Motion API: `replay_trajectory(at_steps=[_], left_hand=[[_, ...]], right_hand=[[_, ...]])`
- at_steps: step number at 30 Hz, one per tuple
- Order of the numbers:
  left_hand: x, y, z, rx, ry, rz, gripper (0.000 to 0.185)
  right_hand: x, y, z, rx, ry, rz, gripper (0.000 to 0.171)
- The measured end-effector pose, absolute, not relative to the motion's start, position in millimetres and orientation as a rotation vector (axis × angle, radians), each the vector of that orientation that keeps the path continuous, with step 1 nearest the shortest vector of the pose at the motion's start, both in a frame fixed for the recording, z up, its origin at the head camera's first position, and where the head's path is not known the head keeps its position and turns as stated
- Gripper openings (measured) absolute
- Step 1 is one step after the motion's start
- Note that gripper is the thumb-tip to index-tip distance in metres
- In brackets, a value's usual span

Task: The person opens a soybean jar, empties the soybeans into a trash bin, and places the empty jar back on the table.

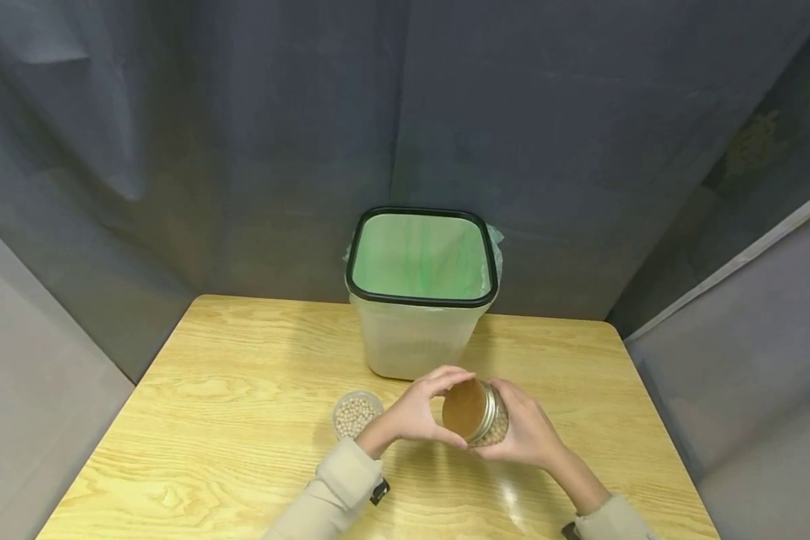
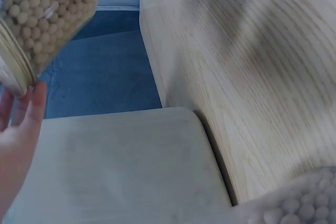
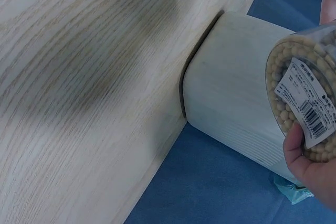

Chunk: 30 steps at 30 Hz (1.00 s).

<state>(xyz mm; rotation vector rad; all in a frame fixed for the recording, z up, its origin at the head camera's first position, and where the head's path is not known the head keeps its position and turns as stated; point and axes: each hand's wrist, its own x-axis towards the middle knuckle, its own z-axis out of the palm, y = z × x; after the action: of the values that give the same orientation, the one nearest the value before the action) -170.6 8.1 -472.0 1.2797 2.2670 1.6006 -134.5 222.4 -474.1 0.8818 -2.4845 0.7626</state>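
Tilted on its side above the table, a clear jar (image 1: 498, 426) full of pale round beans is held between both hands. My right hand (image 1: 528, 429) grips the jar's body, and in the right wrist view the thumb lies against its base, beside a barcode label (image 3: 308, 103). The left hand (image 1: 415, 411) spans the gold screw lid (image 1: 464, 409), fingers at its upper edge and thumb at its lower edge. Left of that hand stands a small clear tub (image 1: 377, 401) holding similar beans (image 1: 354, 416); the left wrist view shows part of it at the lower right.
Behind the hands, a whitish bin (image 1: 412, 341) with a black rim (image 1: 418, 301) and green liner (image 1: 418, 255) stands on the wood-grain table (image 1: 229, 405). Grey curtains (image 1: 297, 150) hang beyond the table's back edge, and pale panels (image 1: 749, 360) flank it.
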Motion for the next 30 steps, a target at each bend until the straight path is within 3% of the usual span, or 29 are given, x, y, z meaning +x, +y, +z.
replay_trajectory(at_steps=[8,14,19,30], left_hand=[[-161,16,-469,1.110,2.457,1.574,0.081],[-161,13,-469,1.316,2.441,1.478,0.098],[-162,10,-468,1.439,2.440,1.411,0.095],[-153,19,-470,0.993,2.644,1.482,0.081]], right_hand=[[-134,224,-474,0.839,-2.490,0.776,0.088],[-132,225,-474,0.844,-2.504,0.796,0.091],[-131,226,-474,0.877,-2.498,0.815,0.092],[-130,222,-473,0.819,-2.499,0.757,0.087]])
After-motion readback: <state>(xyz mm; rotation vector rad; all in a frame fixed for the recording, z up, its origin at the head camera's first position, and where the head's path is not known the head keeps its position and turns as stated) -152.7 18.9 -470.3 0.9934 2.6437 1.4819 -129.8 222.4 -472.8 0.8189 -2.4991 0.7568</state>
